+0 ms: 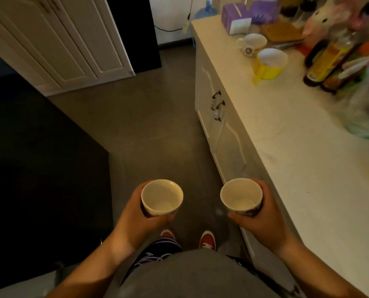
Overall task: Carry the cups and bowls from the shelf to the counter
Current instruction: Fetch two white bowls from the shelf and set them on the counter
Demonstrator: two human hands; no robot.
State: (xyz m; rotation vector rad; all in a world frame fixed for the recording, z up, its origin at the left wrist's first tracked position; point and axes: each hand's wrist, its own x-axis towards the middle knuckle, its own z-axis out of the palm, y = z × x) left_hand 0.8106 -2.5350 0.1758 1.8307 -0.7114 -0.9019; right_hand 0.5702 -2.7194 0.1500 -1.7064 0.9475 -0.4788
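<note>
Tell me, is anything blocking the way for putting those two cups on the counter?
Nothing visible does. The counter has a bare stretch right beside the right hand and its cup. The left hand holds the other cup over open floor.

Arms bare to the frame edge; no sleeves visible. Grey top (192,274) at 6 o'clock. Dark trousers (157,252) with purple and white line pattern. Red shoes (207,239) with white laces, 12 o'clock of the top.
</note>
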